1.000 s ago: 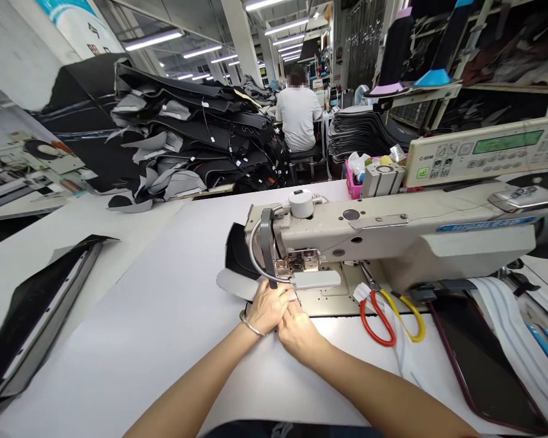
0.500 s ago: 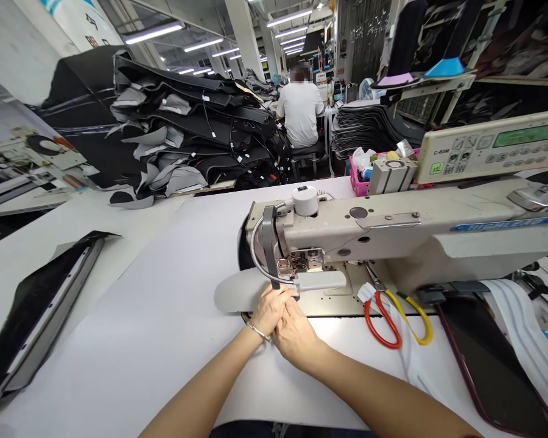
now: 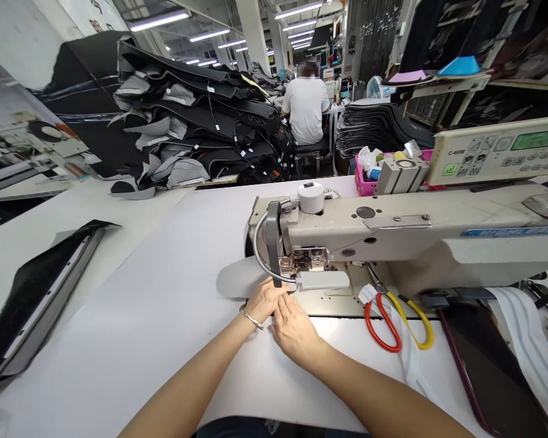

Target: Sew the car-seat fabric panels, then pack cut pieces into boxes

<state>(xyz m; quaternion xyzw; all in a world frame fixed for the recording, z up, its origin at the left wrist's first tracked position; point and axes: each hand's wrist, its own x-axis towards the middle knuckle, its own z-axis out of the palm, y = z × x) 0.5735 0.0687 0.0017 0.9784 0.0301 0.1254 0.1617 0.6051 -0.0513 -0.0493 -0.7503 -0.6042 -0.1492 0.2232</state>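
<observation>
Beside the steel needle plate of a cream-coloured industrial sewing machine (image 3: 369,234), a curved grey fabric panel (image 3: 237,277) lies flat on a white worktable (image 3: 141,304), its right end reaching toward the presser foot. A black layer (image 3: 248,243) shows behind it. The left hand (image 3: 267,300), wearing a thin silver bracelet (image 3: 251,320), rests flat on the panel's edge with its fingers extended, not pinching. The right hand (image 3: 295,331) sits just beside it, fingers loosely open; whether they touch the fabric cannot be told. Right of the plate lie red-and-yellow-handled scissors (image 3: 383,322) and a dark rectangular slab (image 3: 488,371). Farther off, a black-and-grey heap of cut pieces (image 3: 196,121) rises on the left. Beyond the table, a seated co-worker in a white shirt (image 3: 305,109) faces away, near a pink basket (image 3: 364,182).
</observation>
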